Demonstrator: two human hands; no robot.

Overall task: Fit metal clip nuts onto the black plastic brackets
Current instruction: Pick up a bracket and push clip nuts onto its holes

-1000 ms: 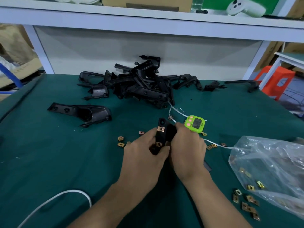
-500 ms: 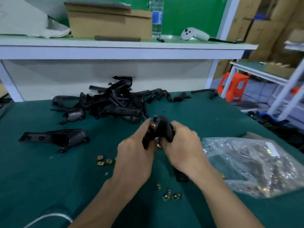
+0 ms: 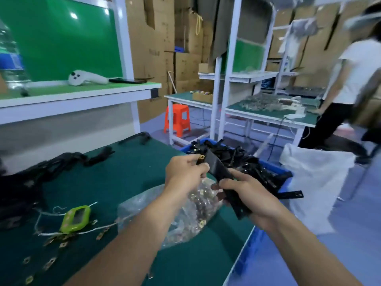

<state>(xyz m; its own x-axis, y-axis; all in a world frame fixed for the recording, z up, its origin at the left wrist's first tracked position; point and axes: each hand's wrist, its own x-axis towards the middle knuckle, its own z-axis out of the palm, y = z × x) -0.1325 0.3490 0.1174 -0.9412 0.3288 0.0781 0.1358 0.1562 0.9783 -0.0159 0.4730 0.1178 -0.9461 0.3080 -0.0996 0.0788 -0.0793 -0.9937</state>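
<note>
A black plastic bracket (image 3: 221, 175) is held in the air over the table's right edge, slanting from upper left to lower right. My left hand (image 3: 186, 172) grips its upper end, where a brass clip nut (image 3: 201, 157) sits on the bracket. My right hand (image 3: 245, 197) grips the lower part. Under the hands lies a clear plastic bag of clip nuts (image 3: 185, 209). Several loose clip nuts (image 3: 50, 263) lie on the green mat at the lower left.
A blue bin full of black brackets (image 3: 255, 168) stands right of the table, with a white sack (image 3: 317, 186) beyond it. A bracket pile (image 3: 31, 176) lies at the left, by a green timer (image 3: 75, 218). A person (image 3: 348, 91) stands at the far right.
My view has swung right, from the bracket pile to the blue bin. Both hands carried the bracket to the right, over the bag and the table's right edge.
</note>
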